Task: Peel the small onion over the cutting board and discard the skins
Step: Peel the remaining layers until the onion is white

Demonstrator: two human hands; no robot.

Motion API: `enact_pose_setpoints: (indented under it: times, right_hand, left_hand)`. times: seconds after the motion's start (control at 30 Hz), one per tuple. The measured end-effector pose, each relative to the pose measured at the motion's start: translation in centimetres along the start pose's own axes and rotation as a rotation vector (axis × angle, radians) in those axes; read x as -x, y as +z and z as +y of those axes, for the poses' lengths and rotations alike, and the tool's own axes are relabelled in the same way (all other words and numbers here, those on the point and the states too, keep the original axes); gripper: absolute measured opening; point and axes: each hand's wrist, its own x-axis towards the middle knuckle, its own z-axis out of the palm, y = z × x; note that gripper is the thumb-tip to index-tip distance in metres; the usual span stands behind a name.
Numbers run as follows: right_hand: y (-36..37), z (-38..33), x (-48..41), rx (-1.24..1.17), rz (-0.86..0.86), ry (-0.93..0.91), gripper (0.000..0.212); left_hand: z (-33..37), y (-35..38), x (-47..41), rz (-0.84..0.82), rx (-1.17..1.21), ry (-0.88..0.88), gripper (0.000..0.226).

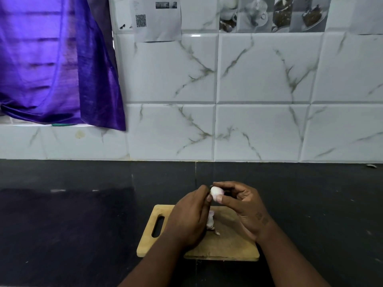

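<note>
The small onion [216, 192] is held in the air at lower centre of the frame, seen just above the far edge of the cutting board [228, 245], which lies on the dark desk [83, 214]. It is grasped by the grip of the right hand [246, 206], with the thumb beneath and the index finger curled over the top. The grip of the left hand [190, 218] is closed at the onion's left end. Whether loose skin or the bulb itself is pinched there cannot be made out. A small heap of shed skins [211, 221] is seen on the board, just beside the left hand.

The step in hand is judged to be the stripping of a remaining layer. It would be done best if the bulb were kept steady by the right grip while the skin is drawn along the bulb's length by the left, not torn across. The work should be brought back over the middle of the board, so that falling pieces are caught there and not on the desk. A light pinch is advised, since thin skin is likely to break off short.

The onion's long axis is seen to run roughly left to right across the frame, dipping slightly toward the right. The paler end is pointed at the left hand and the pinker end is tucked into the right. Which end is the root cannot be told.
</note>
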Motion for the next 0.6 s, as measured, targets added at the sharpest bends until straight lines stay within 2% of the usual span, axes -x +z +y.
enact_pose_setpoints:
  times: [0.3,0.4,0.53,0.6]
  right_hand:
    - [0.25,-0.04,0.19,0.136,-0.008,-0.046,0.031]
    - [0.20,-0.21,0.28,0.123,-0.022,-0.035,0.029]
    - [0.15,-0.43,0.37,0.102,-0.021,-0.029,0.029]
    - [0.14,-0.49,0.35,0.039,-0.018,-0.014,0.031]
  left_hand:
    - [-0.02,0.28,-0.21,-0.017,-0.043,-0.014,0.013]
    - [-0.10,0.17,-0.15,-0.020,0.009,-0.037,0.013]
    - [0.30,-0.16,0.03,-0.035,0.050,-0.036,0.027]
    - [0.45,-0.33,0.02,-0.058,0.074,-0.052,0.025]
